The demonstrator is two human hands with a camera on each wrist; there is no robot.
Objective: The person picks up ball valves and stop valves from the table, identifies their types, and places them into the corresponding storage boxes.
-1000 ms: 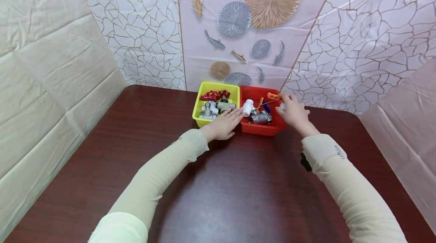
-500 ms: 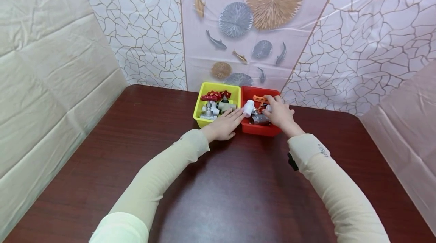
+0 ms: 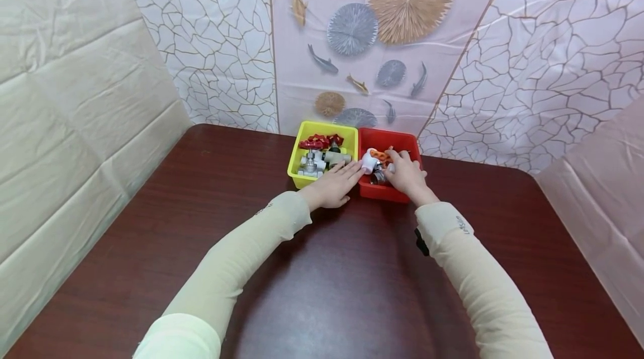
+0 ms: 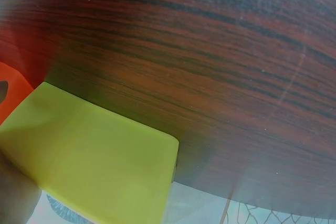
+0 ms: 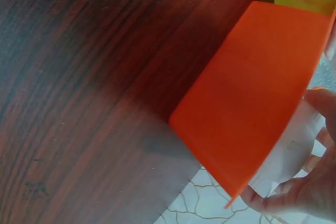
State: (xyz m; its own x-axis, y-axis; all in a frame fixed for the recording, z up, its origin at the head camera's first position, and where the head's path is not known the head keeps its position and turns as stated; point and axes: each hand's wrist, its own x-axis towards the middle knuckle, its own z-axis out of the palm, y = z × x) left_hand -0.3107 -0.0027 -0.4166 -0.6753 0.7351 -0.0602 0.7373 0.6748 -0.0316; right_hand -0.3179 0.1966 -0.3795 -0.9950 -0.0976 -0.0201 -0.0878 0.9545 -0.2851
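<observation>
My right hand (image 3: pixel 408 177) reaches over the red bin (image 3: pixel 384 193) and grips a white valve with an orange handle (image 3: pixel 379 155). In the right wrist view, the white valve body (image 5: pixel 294 148) sits between thumb and fingers, just past the bin's wall. My left hand (image 3: pixel 332 187) lies with straight fingers across the front rims of the yellow bin (image 3: pixel 300 182) and the red one. Its fingertips reach a white pipe fitting (image 3: pixel 369 163) in the red bin. Beneath my right hand, a grey metal valve (image 3: pixel 378 178) is partly covered.
Inside the yellow bin are red handwheels (image 3: pixel 318 142), a grey metal valve (image 3: pixel 311 164) and a beige fitting (image 3: pixel 338 158). Both bins stand side by side at the back of a dark wood table (image 3: pixel 312 292), near the patterned wall cloth (image 3: pixel 322 85).
My right hand has moved left from the red bin's right rim to over its inside, bringing the orange-handled valve close to the white fitting. My left hand stays in place.
</observation>
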